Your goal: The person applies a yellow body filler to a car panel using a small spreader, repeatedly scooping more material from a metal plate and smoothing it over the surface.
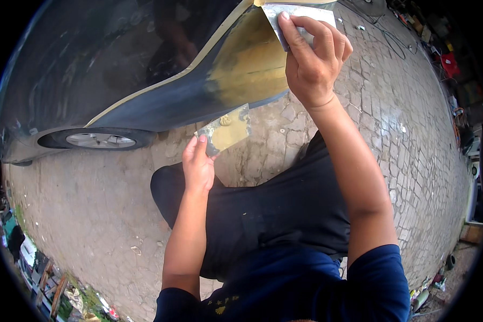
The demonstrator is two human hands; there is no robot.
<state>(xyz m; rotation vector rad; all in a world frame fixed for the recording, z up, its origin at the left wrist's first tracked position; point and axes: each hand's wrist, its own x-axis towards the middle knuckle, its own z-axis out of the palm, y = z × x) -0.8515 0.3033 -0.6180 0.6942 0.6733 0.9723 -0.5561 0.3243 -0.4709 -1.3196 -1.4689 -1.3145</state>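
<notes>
My right hand (311, 59) fingers pinching a spreader (298, 19) against the car panel's (247, 70) lower edge, left hand (197, 169) gripping a putty-smeared metal plate (226, 129) above open paving (402, 134).

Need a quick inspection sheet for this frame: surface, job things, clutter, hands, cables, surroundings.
Surface: stone-paved ground, cracked and dusty.
Job's things: dark car body panel with a yellowish filler patch; flat metal spreader against the patch; small board carrying filler.
Clutter: scrap and debris along the lower left edge.
Grippers: right hand grips the spreader; left hand holds the board by its corner.
Cables: dark hose or cable on the paving at upper right.
Surroundings: car wheel at left; assorted items at right edge, unclear.
</notes>
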